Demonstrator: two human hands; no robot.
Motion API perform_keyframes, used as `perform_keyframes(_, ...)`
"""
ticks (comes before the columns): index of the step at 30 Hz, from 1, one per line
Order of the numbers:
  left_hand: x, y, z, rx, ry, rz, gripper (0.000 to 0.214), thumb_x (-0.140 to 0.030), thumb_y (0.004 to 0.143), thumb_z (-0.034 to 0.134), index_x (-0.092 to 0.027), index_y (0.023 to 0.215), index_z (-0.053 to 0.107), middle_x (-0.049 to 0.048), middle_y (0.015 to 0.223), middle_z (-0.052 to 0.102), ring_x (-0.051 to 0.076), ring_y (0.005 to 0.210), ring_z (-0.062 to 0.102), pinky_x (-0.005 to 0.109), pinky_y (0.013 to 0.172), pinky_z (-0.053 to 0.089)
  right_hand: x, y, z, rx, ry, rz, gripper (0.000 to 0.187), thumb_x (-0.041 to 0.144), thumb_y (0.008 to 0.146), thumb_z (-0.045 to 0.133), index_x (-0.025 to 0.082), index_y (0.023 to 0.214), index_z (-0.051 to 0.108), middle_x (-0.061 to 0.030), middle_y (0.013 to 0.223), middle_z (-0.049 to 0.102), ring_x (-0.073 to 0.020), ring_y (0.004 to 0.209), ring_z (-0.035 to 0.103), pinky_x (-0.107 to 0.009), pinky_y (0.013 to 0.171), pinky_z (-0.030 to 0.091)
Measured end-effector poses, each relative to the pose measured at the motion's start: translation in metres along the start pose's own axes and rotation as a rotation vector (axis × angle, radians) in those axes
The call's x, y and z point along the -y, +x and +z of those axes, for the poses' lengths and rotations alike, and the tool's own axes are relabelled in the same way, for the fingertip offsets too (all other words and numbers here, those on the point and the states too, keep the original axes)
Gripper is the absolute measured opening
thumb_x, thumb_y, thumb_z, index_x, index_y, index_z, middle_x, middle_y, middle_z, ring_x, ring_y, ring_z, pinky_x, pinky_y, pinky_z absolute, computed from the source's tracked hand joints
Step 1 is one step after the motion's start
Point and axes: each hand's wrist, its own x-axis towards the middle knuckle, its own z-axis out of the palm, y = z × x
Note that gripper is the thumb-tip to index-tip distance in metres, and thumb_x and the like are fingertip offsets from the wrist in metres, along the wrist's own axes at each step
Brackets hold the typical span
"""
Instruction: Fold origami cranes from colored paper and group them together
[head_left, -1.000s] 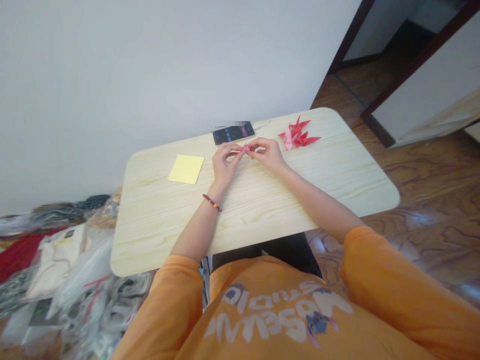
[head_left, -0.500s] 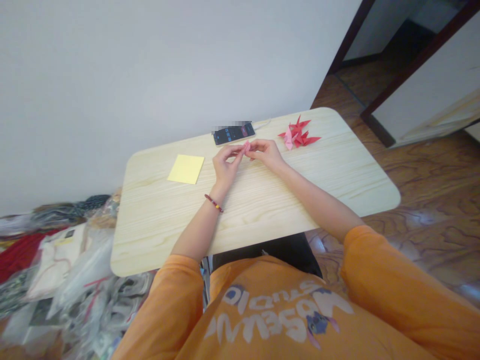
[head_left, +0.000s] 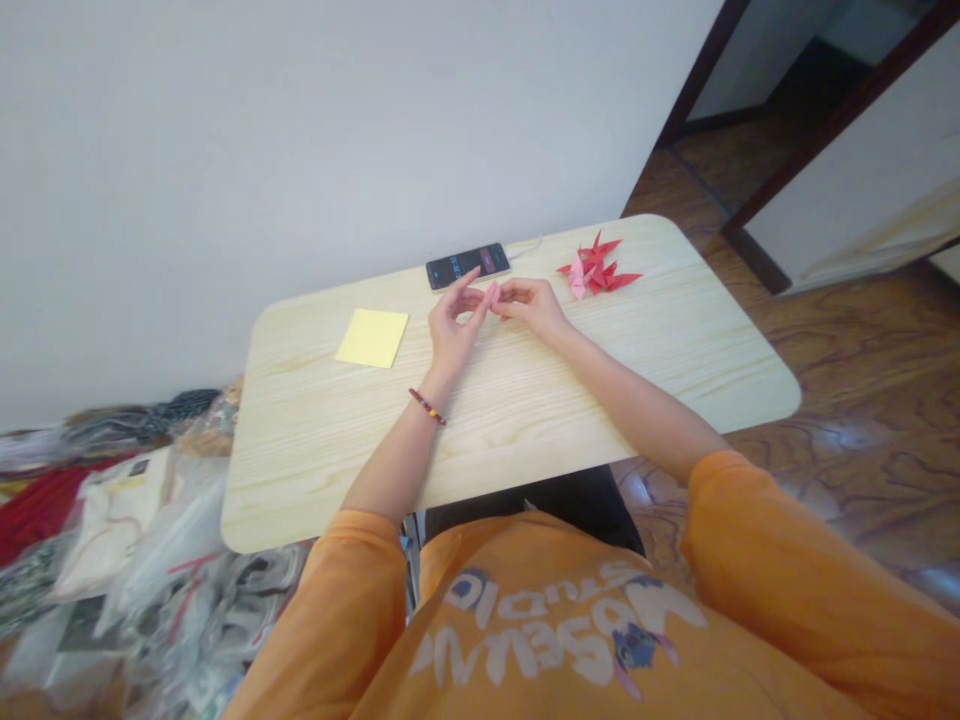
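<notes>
A small piece of pink folded paper [head_left: 492,295] sits at the fingertips where my two hands meet, mostly hidden by the fingers. My left hand [head_left: 454,330] pinches it from the left, with its index finger raised towards the back. My right hand [head_left: 531,306] holds it from the right. Just beyond my right hand lie several red origami cranes [head_left: 600,272] with a paler pink crane [head_left: 577,279] at their left. A black smartphone [head_left: 466,266] lies behind my left fingers, apart from them. A yellow square of notepaper [head_left: 372,338] lies to the left of my left hand.
The pale wooden table [head_left: 322,460] has rounded corners and stands against a white wall [head_left: 300,150]. Plastic bags and fabrics [head_left: 127,530] are heaped on the floor to the left. A brown patterned floor [head_left: 847,360] and a doorway [head_left: 772,120] lie to the right.
My left index finger has lifted and spread away from the other fingers. Both hands stay together at the pink paper, and the table items have not moved.
</notes>
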Motion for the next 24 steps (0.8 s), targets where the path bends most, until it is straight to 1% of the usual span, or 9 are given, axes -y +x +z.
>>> perform_keyframes(2,0.002,0.0,0.0,-0.007,-0.002,-0.029,0.042,-0.045,0.072,0.072,-0.024,0.108,0.066,0.0045,0.086,0.071,0.013,0.076,0.065,0.028,0.075,0.052,0.001,0.0,0.0,-0.004,-0.04,-0.011,0.035,0.043,0.055,0.078,0.015,0.072,0.065,-0.0017,0.068,0.064,-0.0129,0.064,0.057,-0.025,0.054,0.051)
perform_keyframes(6,0.01,0.002,-0.001,-0.028,-0.023,-0.047,0.032,-0.044,0.067,0.076,-0.019,0.085,0.071,0.0058,0.085,0.072,0.014,0.074,0.066,0.029,0.074,0.053,0.003,-0.001,0.0,0.004,-0.13,-0.048,0.036,0.046,0.056,0.078,0.015,0.07,0.066,-0.0019,0.064,0.063,-0.0131,0.061,0.057,-0.025,0.052,0.049)
perform_keyframes(9,0.013,0.004,-0.002,-0.044,-0.06,-0.081,0.029,-0.044,0.064,0.077,-0.019,0.078,0.071,0.0046,0.08,0.072,0.016,0.072,0.066,0.031,0.074,0.054,0.004,-0.001,0.0,-0.001,-0.143,-0.038,0.037,0.048,0.055,0.078,0.015,0.069,0.068,-0.0025,0.063,0.064,-0.0129,0.06,0.057,-0.024,0.05,0.048)
perform_keyframes(12,0.014,0.006,-0.004,-0.033,-0.118,-0.112,0.028,-0.044,0.065,0.077,-0.019,0.075,0.07,0.0038,0.077,0.072,0.016,0.072,0.067,0.033,0.075,0.055,0.004,-0.002,0.001,-0.007,-0.122,-0.013,0.038,0.048,0.053,0.079,0.015,0.069,0.068,-0.0027,0.063,0.064,-0.0123,0.058,0.056,-0.024,0.049,0.048)
perform_keyframes(16,0.015,0.008,-0.006,0.019,-0.182,-0.14,0.029,-0.046,0.067,0.075,-0.019,0.073,0.068,0.0035,0.075,0.071,0.014,0.073,0.066,0.031,0.077,0.054,0.005,-0.004,0.001,0.002,-0.132,-0.004,0.036,0.048,0.058,0.077,0.014,0.069,0.069,-0.003,0.064,0.065,-0.0105,0.053,0.054,-0.024,0.049,0.047)
perform_keyframes(20,0.016,0.009,-0.006,0.042,-0.187,-0.148,0.031,-0.049,0.069,0.073,-0.019,0.073,0.066,0.0031,0.075,0.07,0.013,0.072,0.065,0.03,0.076,0.053,0.005,-0.004,-0.001,0.032,-0.186,-0.046,0.034,0.048,0.064,0.074,0.014,0.07,0.07,-0.0023,0.061,0.064,-0.0105,0.051,0.054,-0.025,0.051,0.046)
perform_keyframes(24,0.018,0.008,-0.006,0.051,-0.169,-0.156,0.028,-0.046,0.069,0.073,-0.019,0.077,0.067,0.0029,0.077,0.07,0.013,0.072,0.065,0.03,0.076,0.053,0.003,-0.002,-0.004,0.037,-0.232,-0.048,0.034,0.047,0.065,0.073,0.014,0.069,0.068,-0.003,0.062,0.064,-0.0114,0.053,0.054,-0.025,0.05,0.045)
